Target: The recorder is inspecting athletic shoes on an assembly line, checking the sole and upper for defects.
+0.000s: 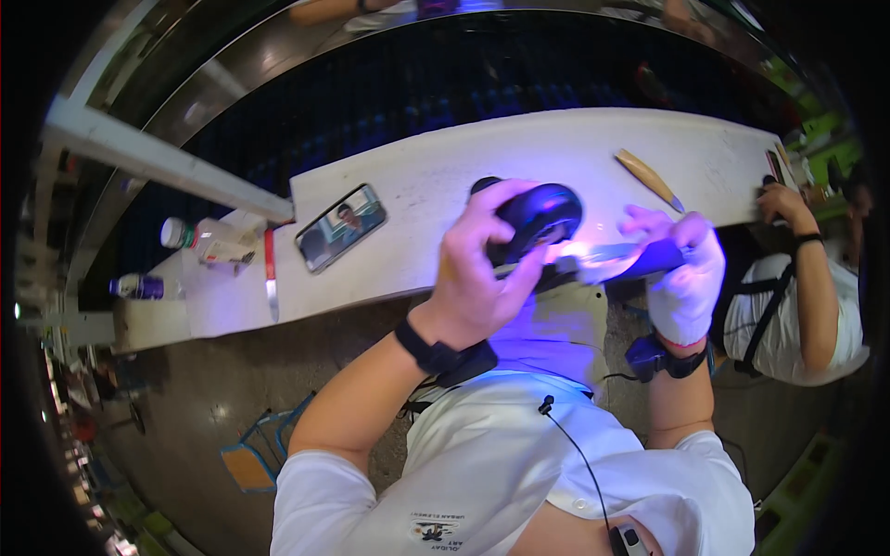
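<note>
**Blade close to bare fingers over the table edge**

From the head view, the risk looks plain to me: the left hand [477, 278] is bare and curled tightly round a dark rounded shoe [538, 218], fingers wrapped over its top, while the right hand [684, 278], in a white glove, is closed around the handle of a knife-like tool [607, 255] whose bright blade points straight toward the left fingers. A slip of that blade, or a twist of the shoe under pressure, could bring the edge into the ungloved fingertips. The violet glare at the meeting point also hides exactly where blade and shoe touch, so I cannot tell whether they are in contact.

The shoe is held in the air just above the near edge of the white table [445, 176], not resting on it; a loosened grip would drop it to the floor.

On the table lie a phone [340, 227], a red-handled knife [270, 273] and a wooden-handled tool [649, 179], all well apart from both hands. Another person's hand [783, 206] rests at the table's far right.
</note>
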The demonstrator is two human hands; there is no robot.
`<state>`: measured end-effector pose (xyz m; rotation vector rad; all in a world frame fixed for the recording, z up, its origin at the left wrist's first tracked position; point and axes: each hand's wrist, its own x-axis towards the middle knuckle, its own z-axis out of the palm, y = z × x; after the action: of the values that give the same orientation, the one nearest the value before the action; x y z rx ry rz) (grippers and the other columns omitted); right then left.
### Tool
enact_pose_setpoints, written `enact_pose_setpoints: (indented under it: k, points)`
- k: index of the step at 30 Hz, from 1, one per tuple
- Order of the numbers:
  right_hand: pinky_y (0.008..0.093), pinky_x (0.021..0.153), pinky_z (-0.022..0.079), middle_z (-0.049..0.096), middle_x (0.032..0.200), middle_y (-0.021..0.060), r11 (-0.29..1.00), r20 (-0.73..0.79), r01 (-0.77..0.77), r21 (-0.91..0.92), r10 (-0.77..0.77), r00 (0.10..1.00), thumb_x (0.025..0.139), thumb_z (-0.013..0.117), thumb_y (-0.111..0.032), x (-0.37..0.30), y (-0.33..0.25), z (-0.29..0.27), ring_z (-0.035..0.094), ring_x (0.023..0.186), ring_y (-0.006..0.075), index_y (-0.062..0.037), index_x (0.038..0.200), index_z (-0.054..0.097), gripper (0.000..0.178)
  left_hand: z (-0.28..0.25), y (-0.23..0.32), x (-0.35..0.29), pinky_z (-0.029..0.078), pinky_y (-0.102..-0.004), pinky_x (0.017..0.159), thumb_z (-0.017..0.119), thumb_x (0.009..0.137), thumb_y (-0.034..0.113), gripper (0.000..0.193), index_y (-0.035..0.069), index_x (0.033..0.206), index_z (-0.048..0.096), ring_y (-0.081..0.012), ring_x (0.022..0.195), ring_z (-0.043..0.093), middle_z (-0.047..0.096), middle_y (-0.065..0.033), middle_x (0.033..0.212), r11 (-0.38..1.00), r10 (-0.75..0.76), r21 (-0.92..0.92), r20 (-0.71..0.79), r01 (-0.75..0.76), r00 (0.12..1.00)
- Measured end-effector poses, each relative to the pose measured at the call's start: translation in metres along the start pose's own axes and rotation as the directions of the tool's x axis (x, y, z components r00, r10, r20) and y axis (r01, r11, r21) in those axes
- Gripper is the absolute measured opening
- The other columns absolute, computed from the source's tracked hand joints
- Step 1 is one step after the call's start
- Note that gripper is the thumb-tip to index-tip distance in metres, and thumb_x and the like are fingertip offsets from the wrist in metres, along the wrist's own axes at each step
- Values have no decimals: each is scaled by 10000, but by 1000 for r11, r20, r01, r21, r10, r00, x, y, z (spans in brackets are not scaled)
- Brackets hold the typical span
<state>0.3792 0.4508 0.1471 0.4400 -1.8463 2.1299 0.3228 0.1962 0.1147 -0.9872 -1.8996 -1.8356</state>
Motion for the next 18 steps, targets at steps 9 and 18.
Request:
enact_pose_setpoints:
  k: [9,18]
  points:
    - [454,1127,488,587,1478,285,881,-12,-245,405,273,962,828,878,-48,-16,20,73,608,1337,347,-15,980,635,289,-29,41,-25,589,-363,869,738,935,-14,258,47,1147,603,-244,857,718,573,-402,1450,987,-94,143,153,72,984]
    - [509,1177,423,643,1419,273,991,-40,20,134,-14,999,809,917,-91,-39,31,87,574,1380,361,-38,969,607,352,5,60,-65,312,-550,1235,832,935,395,512,57,1050,465,-497,1497,439,486,-468,1485,911,-364,-268,-166,314,916]
